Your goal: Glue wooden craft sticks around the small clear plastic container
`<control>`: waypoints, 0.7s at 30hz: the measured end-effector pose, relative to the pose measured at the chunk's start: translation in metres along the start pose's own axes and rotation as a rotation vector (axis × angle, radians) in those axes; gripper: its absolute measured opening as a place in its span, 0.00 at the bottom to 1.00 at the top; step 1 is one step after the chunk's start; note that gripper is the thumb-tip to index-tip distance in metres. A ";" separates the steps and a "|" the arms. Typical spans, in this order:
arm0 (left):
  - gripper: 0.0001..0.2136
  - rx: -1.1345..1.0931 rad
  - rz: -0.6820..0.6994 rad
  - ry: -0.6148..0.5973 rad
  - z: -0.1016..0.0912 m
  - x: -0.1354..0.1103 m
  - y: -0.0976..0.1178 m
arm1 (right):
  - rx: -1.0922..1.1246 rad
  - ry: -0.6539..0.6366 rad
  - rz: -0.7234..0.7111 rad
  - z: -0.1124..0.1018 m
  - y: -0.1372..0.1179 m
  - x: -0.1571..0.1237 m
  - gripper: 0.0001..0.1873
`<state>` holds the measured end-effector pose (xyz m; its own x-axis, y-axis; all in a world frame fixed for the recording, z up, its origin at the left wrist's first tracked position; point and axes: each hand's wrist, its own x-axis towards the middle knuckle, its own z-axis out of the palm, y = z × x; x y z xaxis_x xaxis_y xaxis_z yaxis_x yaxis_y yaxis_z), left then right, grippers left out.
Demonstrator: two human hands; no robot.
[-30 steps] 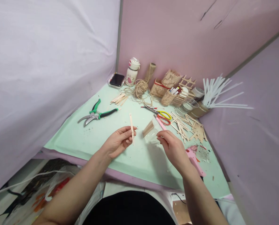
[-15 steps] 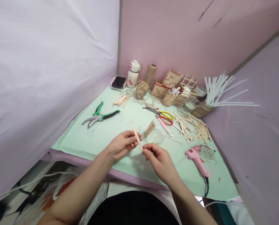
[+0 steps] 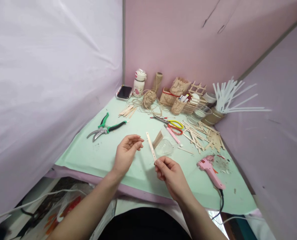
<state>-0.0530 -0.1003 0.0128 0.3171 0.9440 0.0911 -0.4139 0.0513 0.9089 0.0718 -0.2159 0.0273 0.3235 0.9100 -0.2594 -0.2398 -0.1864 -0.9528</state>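
Between thumb and fingers, my right hand (image 3: 168,171) pinches the lower end of a pale wooden craft stick (image 3: 150,146). Small dark marks dot the stick, which points up and away from me above the table. My left hand (image 3: 129,151) hovers just to its left, fingers loosely curled and thumb apart, with nothing in it. Behind the stick stands a clear plastic cup (image 3: 164,146) with a flat wooden piece (image 3: 158,139) at its left side. Whether that piece is attached to the cup I cannot tell.
Green-handled pruning shears (image 3: 103,128) lie at left. Scissors (image 3: 172,123), a pink pen-like tool (image 3: 172,134) and loose craft sticks (image 3: 195,135) lie beyond the cup. A pink glue gun (image 3: 211,171) rests at right, its cord over the edge. Twine (image 3: 148,98) and a bottle (image 3: 139,83) stand behind.
My left hand has let go of the craft stick and drawn off to the left. My right hand still holds the stick, now a little farther right. The view has shifted slightly.
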 end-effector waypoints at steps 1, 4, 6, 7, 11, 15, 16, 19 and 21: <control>0.09 0.061 0.061 0.001 0.001 -0.002 0.000 | 0.049 -0.002 0.015 0.000 0.000 0.000 0.18; 0.10 0.115 0.064 -0.063 0.004 -0.004 -0.001 | 0.120 -0.026 0.038 0.000 -0.001 -0.002 0.18; 0.13 0.035 -0.046 -0.115 0.003 -0.003 -0.001 | 0.107 -0.045 0.040 -0.001 0.000 -0.002 0.18; 0.15 -0.024 -0.116 -0.143 0.002 -0.002 -0.001 | 0.091 -0.059 0.040 -0.002 0.000 -0.003 0.19; 0.17 -0.185 -0.321 -0.242 -0.001 0.002 0.000 | -0.020 -0.117 0.037 -0.004 0.001 -0.004 0.19; 0.12 -0.213 -0.361 -0.217 -0.001 0.003 0.002 | -0.175 -0.140 0.022 -0.007 0.002 -0.007 0.18; 0.12 -0.216 -0.361 -0.202 -0.001 0.003 0.002 | -0.227 -0.142 0.005 -0.011 0.000 -0.009 0.18; 0.12 -0.219 -0.341 -0.126 -0.002 0.004 0.003 | -0.480 -0.021 -0.141 -0.036 -0.008 -0.013 0.19; 0.12 -0.216 -0.310 -0.061 -0.002 0.005 0.003 | -0.734 0.214 -0.276 -0.067 -0.017 -0.017 0.17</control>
<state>-0.0543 -0.0950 0.0154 0.5032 0.8519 -0.1447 -0.4589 0.4053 0.7906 0.1321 -0.2531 0.0375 0.4692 0.8819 0.0461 0.5111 -0.2287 -0.8285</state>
